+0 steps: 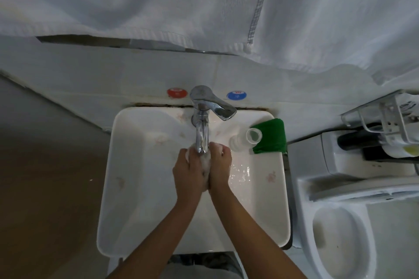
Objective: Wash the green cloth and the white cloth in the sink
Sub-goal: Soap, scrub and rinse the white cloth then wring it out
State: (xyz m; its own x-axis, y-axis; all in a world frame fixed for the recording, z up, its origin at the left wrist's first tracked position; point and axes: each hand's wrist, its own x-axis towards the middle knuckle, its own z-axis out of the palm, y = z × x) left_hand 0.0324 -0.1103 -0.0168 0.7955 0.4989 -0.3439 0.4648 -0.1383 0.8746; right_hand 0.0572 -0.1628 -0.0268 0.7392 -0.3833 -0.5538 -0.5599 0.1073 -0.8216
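Observation:
Over the white sink (127, 188), my left hand (189, 170) and my right hand (221, 166) are pressed together around the bunched white cloth (205, 165), right under the chrome tap's spout (202, 138). Only a wet strip of the cloth shows between my palms, with bits at my fingertips. The green cloth (272, 137) lies folded on the sink's back right corner, apart from both hands.
A clear plastic cup (254, 135) lies on its side next to the green cloth. Water pools right of my hands. White towels (204, 7) hang above the tap. A toilet (340, 233) and a metal rack (385, 118) stand at the right.

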